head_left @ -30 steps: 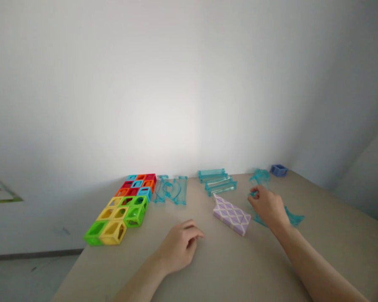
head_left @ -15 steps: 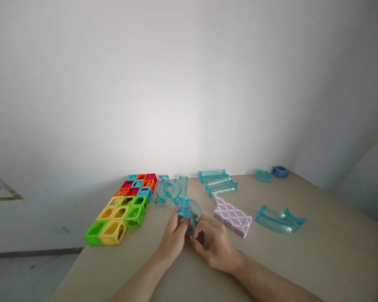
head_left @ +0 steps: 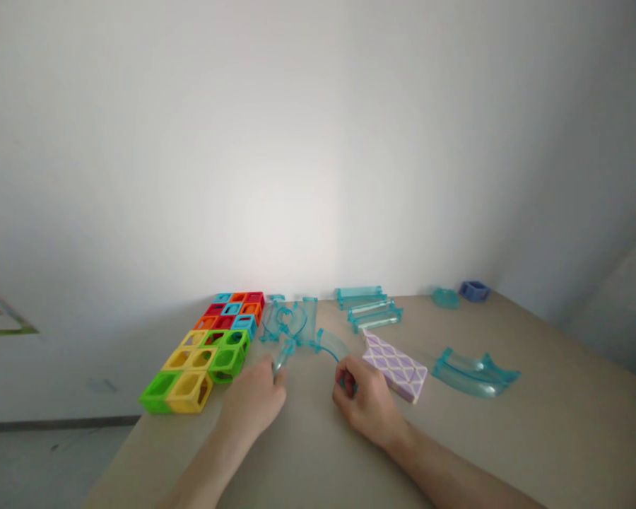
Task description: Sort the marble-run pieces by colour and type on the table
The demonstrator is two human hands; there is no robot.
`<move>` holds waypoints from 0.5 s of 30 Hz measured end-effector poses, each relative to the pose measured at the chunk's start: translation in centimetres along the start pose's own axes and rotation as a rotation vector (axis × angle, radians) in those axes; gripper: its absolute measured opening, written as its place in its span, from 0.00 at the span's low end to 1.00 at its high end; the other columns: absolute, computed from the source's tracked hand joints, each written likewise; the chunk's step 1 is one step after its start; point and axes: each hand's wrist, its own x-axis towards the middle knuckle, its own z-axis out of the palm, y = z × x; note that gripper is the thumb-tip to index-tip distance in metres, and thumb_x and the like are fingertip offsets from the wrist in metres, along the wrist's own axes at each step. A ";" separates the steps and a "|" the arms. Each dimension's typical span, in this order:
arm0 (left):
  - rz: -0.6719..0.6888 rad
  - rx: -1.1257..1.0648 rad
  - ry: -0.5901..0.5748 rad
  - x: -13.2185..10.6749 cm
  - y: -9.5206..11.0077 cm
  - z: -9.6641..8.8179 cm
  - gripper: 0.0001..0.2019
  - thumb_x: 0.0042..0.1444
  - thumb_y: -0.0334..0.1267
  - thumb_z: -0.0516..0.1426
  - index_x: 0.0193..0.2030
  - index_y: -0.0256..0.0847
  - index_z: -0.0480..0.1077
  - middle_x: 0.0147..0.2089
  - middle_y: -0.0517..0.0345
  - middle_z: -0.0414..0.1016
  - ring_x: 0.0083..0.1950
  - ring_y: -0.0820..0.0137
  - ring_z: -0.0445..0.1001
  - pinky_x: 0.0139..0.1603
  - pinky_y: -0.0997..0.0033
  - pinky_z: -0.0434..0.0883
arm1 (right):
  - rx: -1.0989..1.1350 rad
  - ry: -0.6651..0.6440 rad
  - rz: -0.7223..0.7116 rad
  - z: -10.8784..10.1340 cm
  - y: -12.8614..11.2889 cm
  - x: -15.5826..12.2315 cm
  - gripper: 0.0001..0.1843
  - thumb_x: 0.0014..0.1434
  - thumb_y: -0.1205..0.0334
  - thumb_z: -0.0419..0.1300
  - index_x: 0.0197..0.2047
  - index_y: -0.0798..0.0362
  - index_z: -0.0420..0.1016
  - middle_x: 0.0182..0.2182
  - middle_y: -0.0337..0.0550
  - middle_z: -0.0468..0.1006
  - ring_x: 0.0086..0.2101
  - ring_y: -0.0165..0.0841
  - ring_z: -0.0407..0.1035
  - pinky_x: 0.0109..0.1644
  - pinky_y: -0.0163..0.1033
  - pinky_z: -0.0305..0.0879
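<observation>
Pinched in my left hand (head_left: pixel 255 396) is a clear teal track piece (head_left: pixel 283 355), its end sticking out past the fingers. My right hand (head_left: pixel 364 399) is closed on the near end of a curved teal track piece (head_left: pixel 333 343), which arcs away to the left. The two pieces are apart from each other. Just beyond them lie several more clear teal track pieces (head_left: pixel 308 322). Close to the right hand rests a purple, diamond-patterned block (head_left: pixel 396 364).
Rows of coloured open cubes (head_left: pixel 191 390) run along the table's left side. Straight teal channels (head_left: pixel 376 315) lie near the wall. A wide curved channel (head_left: pixel 474 373), a small teal piece (head_left: pixel 445 297) and a blue cube (head_left: pixel 475 290) are on the right.
My hands were together around teal pieces; now they are apart, each with a piece. The left hand has moved left and turned over.
</observation>
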 end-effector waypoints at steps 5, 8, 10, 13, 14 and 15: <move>-0.115 0.283 0.010 -0.4 -1.0 -1.3 0.14 0.60 0.40 0.47 0.38 0.35 0.71 0.36 0.35 0.79 0.40 0.48 0.79 0.36 0.57 0.70 | -0.043 -0.147 -0.083 0.3 0.1 0.0 0.11 0.45 0.77 0.53 0.30 0.53 0.66 0.25 0.36 0.66 0.27 0.30 0.62 0.30 0.34 0.55; -0.080 0.297 0.042 -0.7 -0.8 -1.3 0.11 0.58 0.34 0.48 0.37 0.34 0.70 0.37 0.34 0.78 0.40 0.49 0.79 0.36 0.58 0.70 | -0.040 -0.225 -0.186 0.4 -0.1 0.0 0.13 0.43 0.78 0.53 0.31 0.53 0.66 0.25 0.37 0.66 0.29 0.32 0.62 0.33 0.35 0.57; -0.060 0.304 0.066 -0.9 -0.6 -1.2 0.10 0.56 0.31 0.48 0.40 0.33 0.69 0.39 0.34 0.77 0.39 0.50 0.79 0.36 0.59 0.71 | -0.039 -0.241 -0.217 0.5 -0.2 0.0 0.13 0.43 0.79 0.52 0.31 0.53 0.65 0.25 0.38 0.66 0.30 0.33 0.62 0.33 0.36 0.58; -0.037 0.262 0.083 -0.6 -0.5 -1.2 0.12 0.55 0.27 0.49 0.45 0.32 0.67 0.38 0.36 0.77 0.39 0.52 0.79 0.37 0.61 0.70 | -0.037 -0.247 -0.225 0.4 -0.3 0.1 0.13 0.44 0.79 0.52 0.31 0.53 0.64 0.26 0.38 0.66 0.30 0.33 0.62 0.33 0.36 0.58; -0.028 0.232 0.085 -0.4 -0.6 -1.2 0.13 0.55 0.26 0.49 0.47 0.32 0.67 0.38 0.37 0.78 0.40 0.53 0.79 0.38 0.62 0.70 | -0.033 -0.251 -0.233 0.3 -0.3 0.1 0.13 0.44 0.79 0.52 0.31 0.52 0.64 0.26 0.39 0.66 0.31 0.34 0.62 0.33 0.36 0.58; -0.018 0.195 0.091 -0.1 -0.7 -1.1 0.14 0.55 0.25 0.49 0.49 0.31 0.66 0.37 0.38 0.78 0.41 0.54 0.79 0.39 0.62 0.70 | -0.025 -0.253 -0.246 0.2 -0.4 0.1 0.13 0.45 0.79 0.52 0.31 0.52 0.64 0.27 0.39 0.67 0.31 0.34 0.63 0.33 0.37 0.59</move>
